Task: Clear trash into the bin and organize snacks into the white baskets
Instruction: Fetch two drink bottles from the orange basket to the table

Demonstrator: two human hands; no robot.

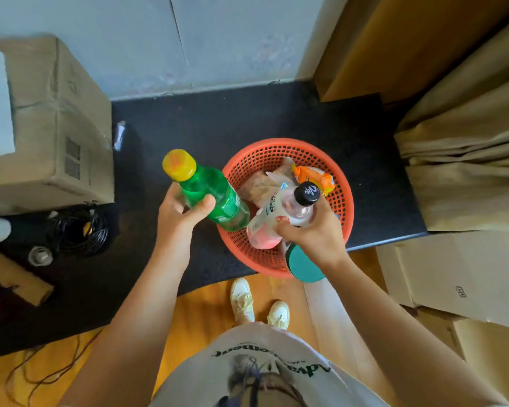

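In the head view, a green plastic bottle (212, 195) with a yellow cap is held in the left hand (182, 210), left of the frame's centre. The fingers and thumb are curled round its middle, and the bottle is tilted, cap toward the upper left, base over the left rim of the orange-red basket (346, 201). The green body is translucent, with a label band of small print near the base.

A clear bottle (279, 212) with a black cap is gripped by the right hand (315, 230), just right of centre, above the basket's opening. The fingers are wrapped round its upper part below the cap. A white label with dark lettering is seen on its side, and a pinkish tint shows toward its lower end. The two bottles lie near each other; whether they touch cannot be told.

The basket is round, perforated all over, and stands on a dark mat (247, 118) in the middle of the frame. Inside it, crumpled clear wrappers (262, 183) and an orange snack packet (315, 176) are seen. A teal round object (304, 265) is seen below the right wrist, at the basket's lower rim; what it is cannot be told.

A cardboard box (59, 118) is seen at the upper left, a coil of black cable (77, 230) below it, and more flat cardboard (459, 274) at the right. White shoes (259, 304) are seen on the wooden floor at lower centre.
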